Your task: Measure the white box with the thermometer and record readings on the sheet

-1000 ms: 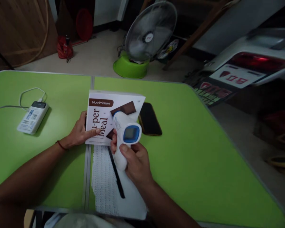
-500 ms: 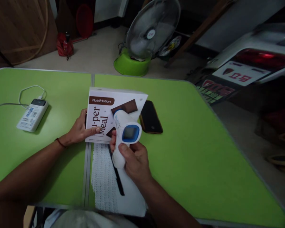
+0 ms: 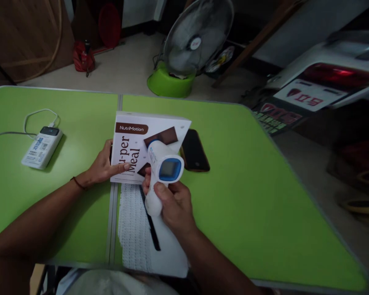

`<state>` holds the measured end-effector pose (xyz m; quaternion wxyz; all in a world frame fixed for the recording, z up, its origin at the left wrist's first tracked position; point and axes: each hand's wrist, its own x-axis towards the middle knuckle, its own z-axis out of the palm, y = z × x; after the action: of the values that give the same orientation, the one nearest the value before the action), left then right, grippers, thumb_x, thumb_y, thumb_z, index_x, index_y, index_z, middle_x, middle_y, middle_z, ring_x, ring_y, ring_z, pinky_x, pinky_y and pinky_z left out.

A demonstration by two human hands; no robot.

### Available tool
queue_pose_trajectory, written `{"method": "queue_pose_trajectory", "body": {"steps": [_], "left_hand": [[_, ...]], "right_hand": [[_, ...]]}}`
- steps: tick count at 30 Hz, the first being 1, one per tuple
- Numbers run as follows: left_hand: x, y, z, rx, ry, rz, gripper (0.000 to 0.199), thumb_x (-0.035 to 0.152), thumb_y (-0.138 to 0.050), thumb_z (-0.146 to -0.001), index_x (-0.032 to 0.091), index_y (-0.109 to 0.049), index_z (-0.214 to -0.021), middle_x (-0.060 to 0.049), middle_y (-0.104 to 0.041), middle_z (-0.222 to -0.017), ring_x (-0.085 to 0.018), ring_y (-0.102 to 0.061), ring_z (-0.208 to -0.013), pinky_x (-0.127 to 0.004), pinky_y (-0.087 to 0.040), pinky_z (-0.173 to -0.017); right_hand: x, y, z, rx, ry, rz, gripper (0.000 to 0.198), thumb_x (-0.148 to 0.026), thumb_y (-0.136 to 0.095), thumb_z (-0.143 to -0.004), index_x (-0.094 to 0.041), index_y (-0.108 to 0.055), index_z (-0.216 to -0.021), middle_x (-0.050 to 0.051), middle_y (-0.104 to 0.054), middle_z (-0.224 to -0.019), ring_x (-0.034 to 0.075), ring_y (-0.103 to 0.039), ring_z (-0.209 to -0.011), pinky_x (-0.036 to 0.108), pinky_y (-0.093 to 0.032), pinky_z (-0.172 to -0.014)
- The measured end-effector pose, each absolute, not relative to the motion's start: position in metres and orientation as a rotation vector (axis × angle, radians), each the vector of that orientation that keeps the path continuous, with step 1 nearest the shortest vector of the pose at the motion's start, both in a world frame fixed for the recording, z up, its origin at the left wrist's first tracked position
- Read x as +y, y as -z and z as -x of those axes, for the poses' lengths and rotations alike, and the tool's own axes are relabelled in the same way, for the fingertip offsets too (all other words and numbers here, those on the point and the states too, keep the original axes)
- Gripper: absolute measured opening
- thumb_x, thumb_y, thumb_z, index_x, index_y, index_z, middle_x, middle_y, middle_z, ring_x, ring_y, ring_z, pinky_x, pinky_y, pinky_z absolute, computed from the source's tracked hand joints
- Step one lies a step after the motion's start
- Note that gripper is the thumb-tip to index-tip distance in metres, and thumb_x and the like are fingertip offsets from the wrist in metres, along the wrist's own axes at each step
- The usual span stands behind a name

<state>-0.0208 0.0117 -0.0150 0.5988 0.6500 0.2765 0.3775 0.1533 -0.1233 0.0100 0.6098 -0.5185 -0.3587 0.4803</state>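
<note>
My left hand (image 3: 109,164) grips the left side of a white "NutriMotion" box (image 3: 132,143), thumb across its front and the other fingers hidden behind. The box is tilted toward me above the table. In my right hand (image 3: 175,205) is a white and blue infrared thermometer (image 3: 161,159), held by its handle with its blue-rimmed screen facing me. Its far end overlaps the box face; whether they touch I cannot tell. Beneath lie a sheet of paper with writing (image 3: 133,233) and a black pen (image 3: 153,231). A dark smartphone (image 3: 195,151) lies just right of the box.
A white power bank (image 3: 43,147) with a cable plugged in lies at the left of the green table (image 3: 249,196). Beyond the table's far edge, a fan (image 3: 199,41) stands by a green plastic base (image 3: 170,84). A vehicle's rear with a red light (image 3: 341,76) is at the right.
Almost nothing has moved. The thermometer is turned very slightly, and the whole view has shifted by a few pixels. Both hands keep their hold.
</note>
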Motion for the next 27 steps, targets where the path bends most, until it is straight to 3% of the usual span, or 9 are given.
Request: {"method": "queue_pose_trajectory", "body": {"steps": [5,13,18,22,27], "left_hand": [[0.01,0.011,0.021,0.653,-0.826,-1.576,0.076,0.048,-0.083,-0.077,0.019,-0.041,-0.134,-0.016,-0.062,-0.13,-0.031,-0.065,-0.115,-0.05,-0.06,-0.093],[0.011,0.012,0.02,0.654,-0.845,-1.559,0.075,0.048,-0.085,-0.075,0.02,-0.044,-0.131,-0.014,-0.063,-0.128,-0.031,-0.065,-0.114,-0.049,-0.06,-0.091],[0.01,0.008,0.019,0.693,-0.862,-1.557,0.073,0.052,-0.085,-0.073,0.02,-0.047,-0.126,-0.013,-0.063,-0.125,-0.03,-0.064,-0.112,-0.049,-0.058,-0.092],[0.01,0.005,0.017,0.695,-0.918,-1.57,0.072,0.052,-0.086,-0.071,0.021,-0.047,-0.123,-0.011,-0.063,-0.12,-0.029,-0.065,-0.109,-0.047,-0.058,-0.09],[0.017,0.01,0.017,0.667,-1.042,-1.539,0.078,0.047,-0.09,-0.068,0.022,-0.044,-0.125,-0.01,-0.06,-0.124,-0.031,-0.062,-0.12,-0.048,-0.057,-0.098]], "right_hand": [[-0.122,-0.01,-0.154,-0.879,-1.081,1.192,0.033,-0.055,-0.075,-0.079,-0.023,-0.07,-0.076,0.001,-0.068,-0.07,0.017,-0.06,-0.065,0.035,-0.052,-0.064],[-0.121,-0.01,-0.155,-0.928,-1.036,1.232,0.037,-0.058,-0.07,-0.08,-0.023,-0.071,-0.089,0.001,-0.066,-0.07,0.017,-0.059,-0.064,0.037,-0.052,-0.064],[-0.12,-0.007,-0.156,-0.94,-1.047,1.191,0.03,-0.053,-0.071,-0.08,-0.023,-0.07,-0.081,0.001,-0.066,-0.07,0.017,-0.059,-0.064,0.037,-0.051,-0.064],[-0.118,-0.013,-0.157,-0.942,-0.992,1.205,0.032,-0.053,-0.077,-0.074,-0.023,-0.071,-0.085,0.0,-0.069,-0.073,0.016,-0.058,-0.062,0.035,-0.052,-0.062],[-0.118,-0.037,-0.184,-1.208,-0.939,1.415,0.037,-0.046,-0.084,-0.067,-0.024,-0.074,-0.095,0.003,-0.078,-0.088,0.021,-0.069,-0.076,0.037,-0.057,-0.068]]}}
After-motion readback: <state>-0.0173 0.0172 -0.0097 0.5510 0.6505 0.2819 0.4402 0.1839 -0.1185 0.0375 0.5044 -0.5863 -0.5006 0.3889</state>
